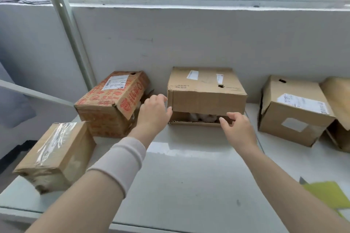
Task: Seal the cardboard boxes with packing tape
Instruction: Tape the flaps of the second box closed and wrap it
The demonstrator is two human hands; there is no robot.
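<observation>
Box in the middle [206, 89], plain brown, sitting on the bench [189, 176] tight to the wall [189, 43], its long side running left to right across me and its open face turned my way. The front flap [206, 101] hangs down but isn't shut: there's a dark gap [198, 117] under it with something pale inside.

My left grip [154, 113] is at the box's near left corner, fingers loosely curled, holding nothing. Whether it's touching or just off, I can't tell. My right grip [236, 126] is low at the gap, toward its right end, thumb and forefinger a little apart and pointed at the flap's lower edge, nothing pinched.

So the box lies straight ahead, between both grips, and the left looks the closer. My read: take it by the two ends and draw it toward me.

The red-printed box [111, 104] is just left, a labelled box [295, 111] is off right and a taped box [55, 155] is nearer on my left. There's no tape roll in view
</observation>
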